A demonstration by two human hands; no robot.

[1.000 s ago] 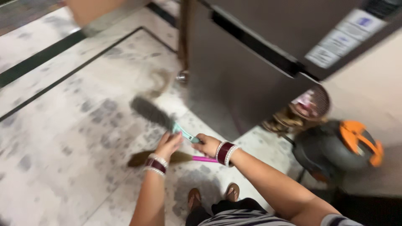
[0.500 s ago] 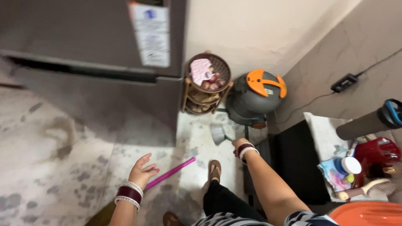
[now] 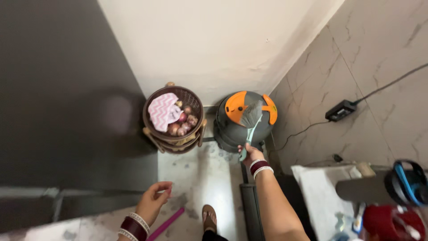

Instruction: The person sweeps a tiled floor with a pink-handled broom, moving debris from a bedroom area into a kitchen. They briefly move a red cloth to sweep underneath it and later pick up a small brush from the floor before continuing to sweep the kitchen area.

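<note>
Our right hand (image 3: 252, 155) clenched a pale dustpan (image 3: 250, 119), seemingly tipped over the grey-and-orange bin (image 3: 236, 129), while our left hand's (image 3: 154, 201) fingers (image 3: 166, 186) curled loosely, empty.

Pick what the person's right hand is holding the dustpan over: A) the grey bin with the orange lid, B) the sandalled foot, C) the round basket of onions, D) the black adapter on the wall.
A: the right hand grips the handle of the dustpan, whose scoop lies over the grey bin with the orange lid; the basket of onions stands apart to its left.
</note>
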